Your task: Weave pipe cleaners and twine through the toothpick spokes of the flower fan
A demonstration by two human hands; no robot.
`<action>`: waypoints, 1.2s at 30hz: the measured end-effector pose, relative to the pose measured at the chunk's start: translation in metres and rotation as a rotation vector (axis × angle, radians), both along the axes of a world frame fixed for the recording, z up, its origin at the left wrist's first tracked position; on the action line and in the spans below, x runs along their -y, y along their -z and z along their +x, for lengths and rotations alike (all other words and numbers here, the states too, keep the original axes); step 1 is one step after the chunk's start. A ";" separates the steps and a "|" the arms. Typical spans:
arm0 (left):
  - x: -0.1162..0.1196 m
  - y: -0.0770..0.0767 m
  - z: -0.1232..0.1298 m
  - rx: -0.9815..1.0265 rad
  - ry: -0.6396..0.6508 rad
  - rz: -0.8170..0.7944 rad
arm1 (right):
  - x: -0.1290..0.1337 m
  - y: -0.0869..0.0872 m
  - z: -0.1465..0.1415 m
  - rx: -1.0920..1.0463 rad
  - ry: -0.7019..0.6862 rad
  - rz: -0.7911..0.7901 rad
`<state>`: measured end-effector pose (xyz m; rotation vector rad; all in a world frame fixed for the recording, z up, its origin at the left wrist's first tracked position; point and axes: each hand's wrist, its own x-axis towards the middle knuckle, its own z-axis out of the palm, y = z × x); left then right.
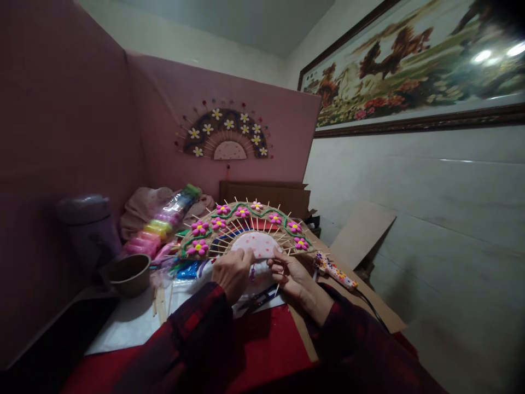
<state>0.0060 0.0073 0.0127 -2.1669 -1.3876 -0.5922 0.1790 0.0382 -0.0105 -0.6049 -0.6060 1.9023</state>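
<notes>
A fan-shaped craft piece of thin sticks and twine, with pink flowers, a wavy green cord and a dotted half-round base, is held upright in front of me. My left hand grips the base at its lower left edge, fingers bent. At the lower right edge, my right hand pinches the same base between thumb and fingers. A thin stick slants down by the right fingers; whether they hold it too is unclear. A small purple piece hangs below the base, between the hands.
Dark-handled scissors lie below the hands. To the left are a bowl, loose sticks and colourful bags. A floral glue gun with a cable lies right. Another fan hangs on the pink panel behind.
</notes>
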 end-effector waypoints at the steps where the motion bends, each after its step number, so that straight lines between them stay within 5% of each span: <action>1: 0.000 -0.001 0.000 0.000 -0.010 -0.033 | 0.001 0.001 0.000 0.001 -0.003 -0.005; 10: 0.000 0.006 0.000 0.174 0.159 -0.082 | -0.004 0.004 -0.001 -0.019 0.080 0.009; 13: -0.010 0.008 -0.003 0.566 0.218 -0.164 | -0.008 0.002 0.003 -0.060 0.194 0.056; 18: -0.029 0.000 -0.015 1.511 0.387 -0.677 | -0.016 -0.001 0.015 -0.104 0.348 0.098; 22: -0.029 -0.011 -0.021 1.894 0.454 -0.904 | -0.017 0.000 0.019 -0.114 0.394 0.123; 30: -0.028 -0.009 -0.023 1.961 0.348 -0.979 | -0.015 0.001 0.018 -0.113 0.397 0.144; 36: -0.029 0.007 -0.015 1.462 0.217 -0.810 | -0.013 0.001 0.015 -0.082 0.262 0.078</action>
